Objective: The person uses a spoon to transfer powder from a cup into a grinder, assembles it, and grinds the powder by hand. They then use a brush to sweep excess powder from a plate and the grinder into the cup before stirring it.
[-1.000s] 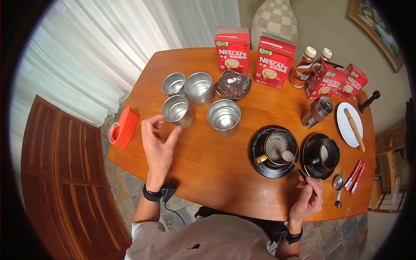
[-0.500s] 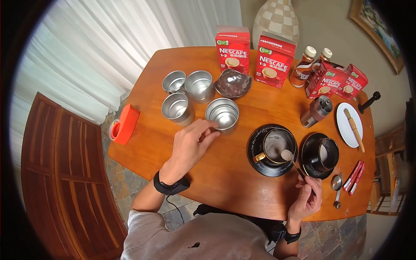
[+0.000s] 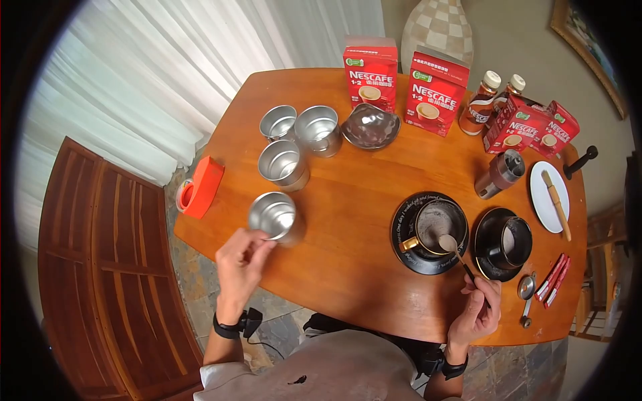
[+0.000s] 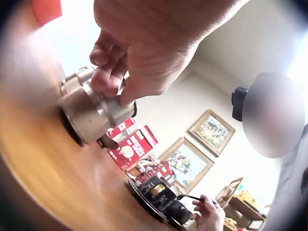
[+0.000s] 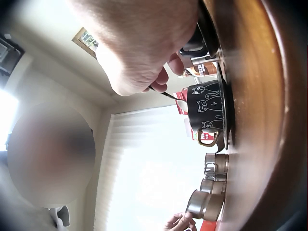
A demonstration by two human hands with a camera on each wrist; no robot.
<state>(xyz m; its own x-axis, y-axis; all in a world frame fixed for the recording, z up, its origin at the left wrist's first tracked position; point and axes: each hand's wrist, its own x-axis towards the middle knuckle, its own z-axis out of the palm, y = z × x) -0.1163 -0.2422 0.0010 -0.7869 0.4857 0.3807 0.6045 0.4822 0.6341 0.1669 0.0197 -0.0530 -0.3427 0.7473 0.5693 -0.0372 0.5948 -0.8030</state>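
My left hand pinches the near rim of a silver metal cup between thumb and fingers, near the table's front left. In the left wrist view the metal cup shows its outer wall, its base close over the wood. My right hand holds a spoon by its dark handle, the pale bowl over a black cup with a gold handle. That cup stands on a black saucer with white lettering. Cat drawings mark the black cup in the right wrist view.
Three more metal cups stand behind, one of them here, beside a dark glossy bowl. Red Nescafe boxes and bottles line the back. To the right are a second black cup, a grinder, and a brush on a white plate.
My left hand first reached right to the metal cup, then brought it left and toward the table's front edge. The right hand still holds the spoon over the black cup.
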